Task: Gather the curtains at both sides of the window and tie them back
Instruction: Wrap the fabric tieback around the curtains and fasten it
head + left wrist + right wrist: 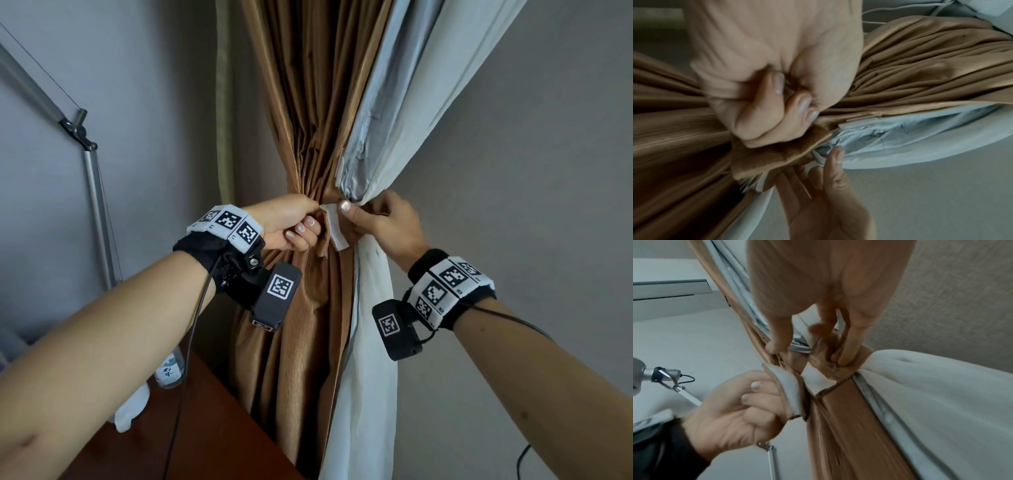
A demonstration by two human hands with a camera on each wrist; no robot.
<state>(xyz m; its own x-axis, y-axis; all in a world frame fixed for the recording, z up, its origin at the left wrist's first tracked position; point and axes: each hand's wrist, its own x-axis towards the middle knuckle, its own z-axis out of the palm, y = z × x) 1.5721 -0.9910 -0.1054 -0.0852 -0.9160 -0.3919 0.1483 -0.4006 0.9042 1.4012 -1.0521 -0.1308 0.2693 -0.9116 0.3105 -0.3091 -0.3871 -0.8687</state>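
A brown curtain [308,120] and its pale grey lining [387,113] are bunched into a narrow waist at mid height. A brown tie-back strap [335,230] with a white fastening patch wraps that waist. My left hand [298,224] grips one strap end in curled fingers, just left of the bunch. My right hand [370,217] pinches the other end against the lining, thumb on top. In the right wrist view the strap's two white patches [795,395] face each other a short way apart, with my left hand [740,408] below them. The left wrist view shows the strap end [774,155] under my fist.
A metal jointed lamp arm [94,192] stands at the left by the grey wall. A dark wooden table [198,431] lies below left, with a water bottle [169,371] and a white object [132,407] on it. A plain wall [531,205] fills the right.
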